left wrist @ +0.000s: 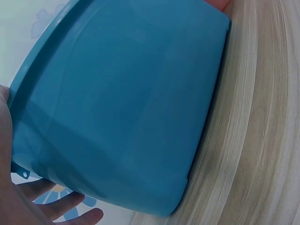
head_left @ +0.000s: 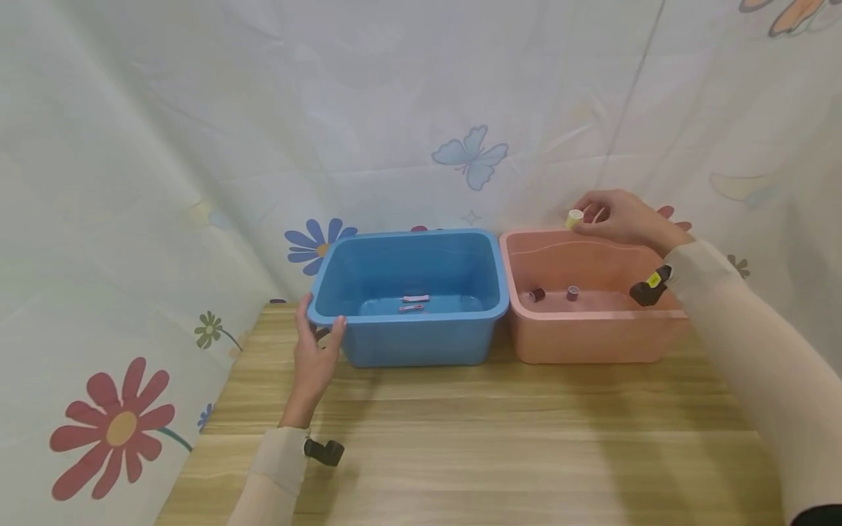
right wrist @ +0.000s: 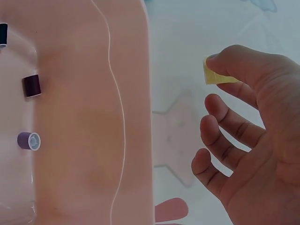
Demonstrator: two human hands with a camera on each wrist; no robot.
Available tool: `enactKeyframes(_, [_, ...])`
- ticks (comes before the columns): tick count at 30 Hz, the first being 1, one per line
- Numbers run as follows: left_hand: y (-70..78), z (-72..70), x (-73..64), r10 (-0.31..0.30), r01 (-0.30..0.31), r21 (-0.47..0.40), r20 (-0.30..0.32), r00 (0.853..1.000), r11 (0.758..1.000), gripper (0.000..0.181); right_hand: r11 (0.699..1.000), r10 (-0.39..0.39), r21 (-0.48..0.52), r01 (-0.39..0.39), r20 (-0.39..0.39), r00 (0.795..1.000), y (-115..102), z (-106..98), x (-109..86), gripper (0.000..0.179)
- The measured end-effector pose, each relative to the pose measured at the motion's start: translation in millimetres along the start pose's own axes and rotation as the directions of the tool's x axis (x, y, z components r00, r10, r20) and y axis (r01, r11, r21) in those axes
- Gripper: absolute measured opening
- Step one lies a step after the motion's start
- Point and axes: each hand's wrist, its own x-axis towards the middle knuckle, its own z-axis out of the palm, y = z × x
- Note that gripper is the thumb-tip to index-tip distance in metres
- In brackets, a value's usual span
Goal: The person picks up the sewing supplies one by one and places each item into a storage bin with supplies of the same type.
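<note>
My right hand [head_left: 618, 212] is raised over the back rim of the pink tub [head_left: 592, 340], pinching a yellow spool of thread [head_left: 574, 218] between thumb and index finger. The other fingers are loosely bent beside it in the right wrist view. Inside the pink tub lie a dark red spool [right wrist: 33, 86] and a purple spool [right wrist: 29, 140]; a black spool [right wrist: 3, 35] shows at that view's edge. My left hand [head_left: 317, 361] grips the near left corner of the blue tub [head_left: 421, 343], thumb on the front rim and fingers along the left side.
Two slim pink items [head_left: 416, 298] lie on the blue tub's floor. The tubs stand side by side on a wood-grain table [head_left: 460, 438]. Close behind them hangs a pale curtain [head_left: 368, 109] printed with flowers and butterflies, which also runs along the left.
</note>
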Motion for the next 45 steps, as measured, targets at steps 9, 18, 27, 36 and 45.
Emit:
enactKeyframes(9, [3.1,-0.6,-1.1,-0.001,0.001,0.0,0.001,1.0,1.0,0.079,0.998,0.052,0.018,-0.052,0.006,0.999,5.4,1.9,0.6,0.046])
enactKeyframes(18, [3.2,-0.8,-2.0,0.002,-0.002,-0.006,-0.004,1.0,1.0,0.079,0.997,0.07,0.026,-0.07,-0.013,0.997,15.8,3.4,3.2,0.044])
enactKeyframes(27, [3.2,-1.1,-2.1,-0.005,0.005,0.0,-0.005,1.0,1.0,0.078,0.994,0.095,0.048,-0.095,-0.011,0.995,30.6,4.9,4.0,0.049])
enactKeyframes(36, [2.5,-1.5,-2.2,0.002,-0.002,-0.001,-0.002,1.0,1.0,0.078,0.993,0.109,0.045,-0.108,-0.016,0.994,43.3,5.2,2.6,0.053])
enactKeyframes(45, [1.1,-1.1,-1.6,0.006,-0.006,0.006,-0.005,1.0,1.0,0.078,0.992,0.118,0.039,-0.118,-0.014,0.993,50.5,5.4,2.3,0.054])
